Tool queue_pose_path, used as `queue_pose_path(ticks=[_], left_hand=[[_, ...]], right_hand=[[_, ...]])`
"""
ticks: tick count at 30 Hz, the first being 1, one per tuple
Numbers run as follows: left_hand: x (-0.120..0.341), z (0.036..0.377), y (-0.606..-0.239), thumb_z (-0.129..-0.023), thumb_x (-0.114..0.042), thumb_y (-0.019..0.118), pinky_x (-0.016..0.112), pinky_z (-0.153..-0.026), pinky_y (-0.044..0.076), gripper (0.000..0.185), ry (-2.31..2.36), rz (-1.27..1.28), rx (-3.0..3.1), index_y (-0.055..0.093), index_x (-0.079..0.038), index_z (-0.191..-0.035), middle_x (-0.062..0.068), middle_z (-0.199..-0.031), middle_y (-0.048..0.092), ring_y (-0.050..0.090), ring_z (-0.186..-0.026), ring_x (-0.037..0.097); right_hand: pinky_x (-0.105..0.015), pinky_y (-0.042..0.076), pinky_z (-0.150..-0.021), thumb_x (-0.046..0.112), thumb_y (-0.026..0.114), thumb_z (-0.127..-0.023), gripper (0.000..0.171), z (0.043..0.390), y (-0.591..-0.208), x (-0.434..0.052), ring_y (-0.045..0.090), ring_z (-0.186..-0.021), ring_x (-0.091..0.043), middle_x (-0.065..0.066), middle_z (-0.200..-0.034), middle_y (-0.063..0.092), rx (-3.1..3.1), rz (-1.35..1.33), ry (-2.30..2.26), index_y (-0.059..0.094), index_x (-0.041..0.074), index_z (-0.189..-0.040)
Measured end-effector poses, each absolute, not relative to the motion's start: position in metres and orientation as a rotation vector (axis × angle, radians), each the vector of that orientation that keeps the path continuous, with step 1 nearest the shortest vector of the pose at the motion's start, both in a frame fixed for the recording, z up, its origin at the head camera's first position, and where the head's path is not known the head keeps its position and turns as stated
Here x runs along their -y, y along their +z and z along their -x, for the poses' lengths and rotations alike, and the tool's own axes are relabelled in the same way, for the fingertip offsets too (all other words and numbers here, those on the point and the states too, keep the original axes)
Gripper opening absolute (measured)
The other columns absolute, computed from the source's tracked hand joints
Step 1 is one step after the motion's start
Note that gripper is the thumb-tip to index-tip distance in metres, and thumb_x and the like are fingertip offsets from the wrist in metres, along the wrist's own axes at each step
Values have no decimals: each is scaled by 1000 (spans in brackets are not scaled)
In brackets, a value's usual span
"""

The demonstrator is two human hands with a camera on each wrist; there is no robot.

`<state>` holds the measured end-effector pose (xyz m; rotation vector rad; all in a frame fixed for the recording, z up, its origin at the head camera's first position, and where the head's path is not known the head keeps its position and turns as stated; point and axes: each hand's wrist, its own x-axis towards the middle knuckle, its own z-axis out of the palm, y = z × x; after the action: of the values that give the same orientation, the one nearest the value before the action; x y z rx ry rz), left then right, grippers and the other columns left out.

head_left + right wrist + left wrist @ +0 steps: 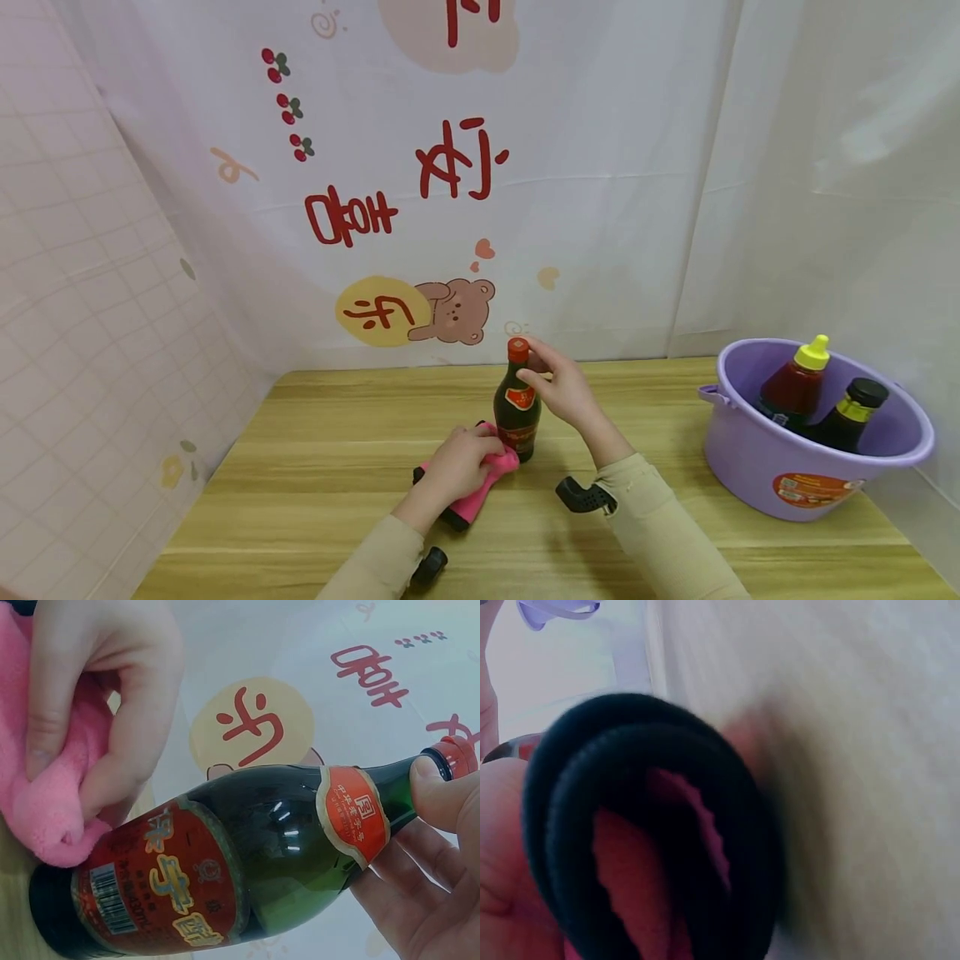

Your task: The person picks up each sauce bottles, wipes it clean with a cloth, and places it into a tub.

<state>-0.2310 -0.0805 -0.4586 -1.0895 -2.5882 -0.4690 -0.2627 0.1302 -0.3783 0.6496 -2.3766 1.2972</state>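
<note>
A dark green glass vinegar bottle [516, 414] with a red cap and red labels stands upright on the wooden table. My right hand [567, 392] holds it at the neck; the right wrist view has the thumb on the neck [401, 787] just below the cap. Bunched in my left hand [457, 468] is a pink cloth [471, 505] with black edging. Its folded end [56, 825] touches the bottle's lower label. The cloth's black edge [562, 802] fills the middle of the left wrist view.
On the table's right stands a purple bucket [738, 458]. Inside are a bottle with a yellow nozzle cap [795, 383] and a dark bottle with a black cap [858, 408]. A white printed sheet [600, 208] hangs behind the table [337, 467].
</note>
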Motion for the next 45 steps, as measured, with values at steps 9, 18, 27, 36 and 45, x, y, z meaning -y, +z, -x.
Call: queue_pose_path(ticks=[9, 18, 27, 36, 45], left_hand=[[82, 236, -459, -82, -1, 74, 36, -88, 48, 23, -494, 1110, 2681, 76, -16, -98, -3, -104, 71, 65, -101, 15], [99, 235, -459, -83, -4, 76, 35, -86, 52, 19, -672, 1119, 2647, 75, -14, -100, -4, -100, 71, 65, -95, 16], [117, 231, -445, -80, 0, 79, 37, -82, 54, 24, -773, 1019, 2529, 72, -12, -99, 0, -101, 69, 65, -94, 18], [120, 230, -422, -81, -2, 80, 38, -84, 55, 24, -893, 943, 2479, 74, -16, -100, -1, -107, 70, 67, -100, 20], [121, 230, -404, -77, 1, 81, 46, -91, 51, 27, -891, 924, 2377, 74, -14, -98, 3, -112, 71, 65, -105, 29]], right_hand=[[-50, 54, -85, 12, 68, -95, 50, 262, -379, -131, 66, -101, -32, -14, -110, 69, 2366, -669, 1330, 53, 8, -142], [-48, 53, -90, 13, 76, -88, 57, 258, -384, -124, 62, -108, -30, -13, -118, 65, 2259, -610, 1446, 55, 10, -141], [-46, 56, -82, 23, 86, -79, 70, 252, -382, -114, 66, -97, -29, -12, -107, 67, 2269, -456, 1116, 54, 11, -140], [-40, 55, -60, 23, 88, -76, 66, 248, -376, -105, 69, -77, -25, -6, -91, 65, 2255, -356, 930, 53, 13, -131], [-40, 57, -64, 17, 83, -82, 56, 252, -375, -107, 71, -79, -24, -8, -94, 66, 2256, -417, 983, 54, 14, -130]])
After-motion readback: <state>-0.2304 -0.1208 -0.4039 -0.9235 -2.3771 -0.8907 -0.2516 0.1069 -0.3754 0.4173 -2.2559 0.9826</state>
